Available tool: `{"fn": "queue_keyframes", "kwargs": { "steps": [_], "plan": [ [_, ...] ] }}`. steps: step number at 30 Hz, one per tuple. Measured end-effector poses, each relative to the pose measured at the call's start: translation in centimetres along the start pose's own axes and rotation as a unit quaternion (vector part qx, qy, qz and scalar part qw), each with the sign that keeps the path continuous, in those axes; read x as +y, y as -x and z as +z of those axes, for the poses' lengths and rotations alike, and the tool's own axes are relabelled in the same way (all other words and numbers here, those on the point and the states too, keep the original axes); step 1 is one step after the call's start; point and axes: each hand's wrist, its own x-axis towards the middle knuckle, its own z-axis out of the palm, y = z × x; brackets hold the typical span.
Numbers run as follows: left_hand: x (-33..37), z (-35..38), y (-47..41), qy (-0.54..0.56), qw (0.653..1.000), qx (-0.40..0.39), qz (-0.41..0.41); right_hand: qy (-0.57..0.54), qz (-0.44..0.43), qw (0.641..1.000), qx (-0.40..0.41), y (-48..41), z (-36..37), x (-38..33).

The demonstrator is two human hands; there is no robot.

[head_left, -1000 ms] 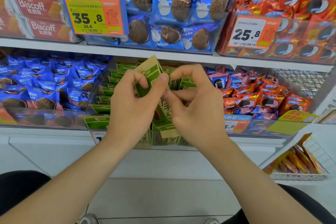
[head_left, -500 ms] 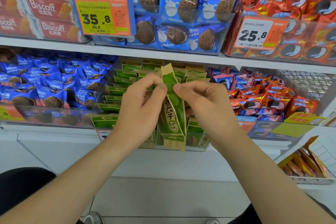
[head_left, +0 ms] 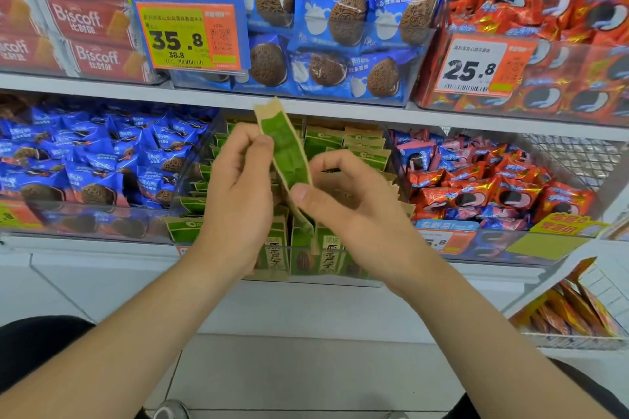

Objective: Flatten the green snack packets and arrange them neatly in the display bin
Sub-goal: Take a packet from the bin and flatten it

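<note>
A long green snack packet with tan ends stands almost upright in front of the shelf, held between both hands. My left hand pinches its upper left edge with thumb and fingers. My right hand grips its lower part, thumb on the front. Behind the hands a clear display bin holds several green packets, rows lying at the back and some standing at the front.
Blue cookie packets fill the bin to the left, red ones the bin to the right. The shelf above carries blue and red packs with price tags. A wire basket of orange packets sits low right.
The packet has turned edge-on and risen, its top now near the upper shelf edge. My right thumb has slid down to its lower part while my left hand stays on the upper edge.
</note>
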Motion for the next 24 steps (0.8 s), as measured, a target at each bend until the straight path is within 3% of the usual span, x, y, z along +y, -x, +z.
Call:
{"fn": "queue_keyframes", "kwargs": {
  "steps": [2, 4, 10, 14, 19, 24],
  "plan": [
    [0.3, 0.2, 0.0, 0.042, 0.998, 0.036, -0.037, -0.054, 0.024, 0.998, -0.020, 0.6, 1.0, -0.2],
    [0.2, 0.0, 0.0, 0.036, 0.998, 0.040, -0.038, -0.052, 0.000, 0.998, 0.028, 0.7, 1.8, -0.1],
    [0.2, -0.3, 1.1, -0.107, 0.989, -0.105, 0.013, 0.084, -0.080, 0.980, 0.162, -0.1, 1.5, 0.9],
    [0.4, -0.6, 1.4, -0.155, 0.980, -0.115, 0.043, 0.101, -0.090, 0.977, 0.164, -0.5, 0.9, 1.2],
    [-0.2, -1.3, 1.5, -0.155, 0.978, -0.140, 0.020, 0.096, -0.069, 0.977, 0.179, -0.6, -0.1, 2.0],
    [-0.1, -1.0, 2.4, -0.098, 0.985, -0.139, -0.016, 0.052, -0.037, 0.981, 0.184, -0.5, 0.0, 2.2]
  ]
}}
